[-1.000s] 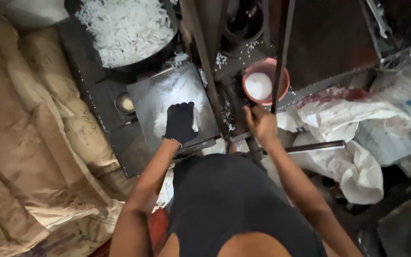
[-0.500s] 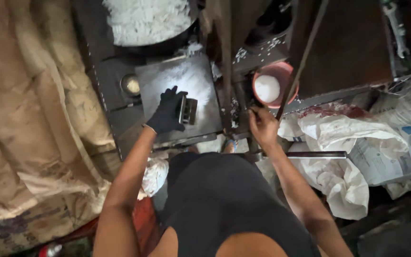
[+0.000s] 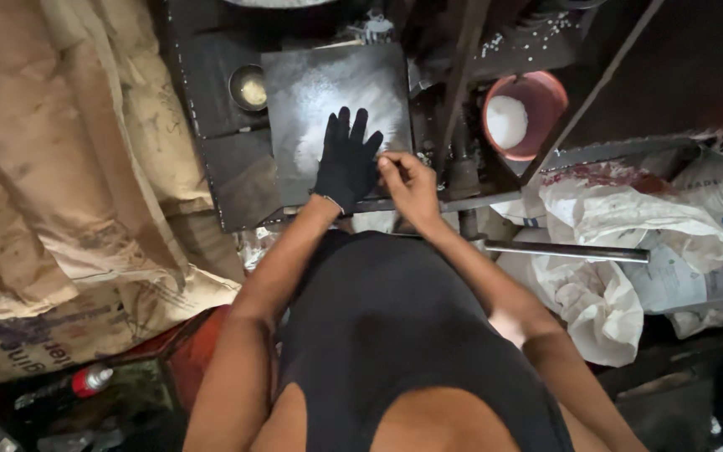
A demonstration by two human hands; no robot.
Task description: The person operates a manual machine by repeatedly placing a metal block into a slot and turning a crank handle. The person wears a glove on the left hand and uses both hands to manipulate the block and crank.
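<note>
Pink tub holds white powder; gloved left hand lies spread-fingered on dusted plate.

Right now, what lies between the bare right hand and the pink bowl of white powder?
In the head view, a dark upright metal post of the machine frame stands between the right hand and the pink bowl.

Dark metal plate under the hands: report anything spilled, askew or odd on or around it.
White powder is smeared across the dark square metal plate, under the black-gloved left hand. White granules lie scattered on the dark ledge above the pink bucket. The right hand is bare.
</note>
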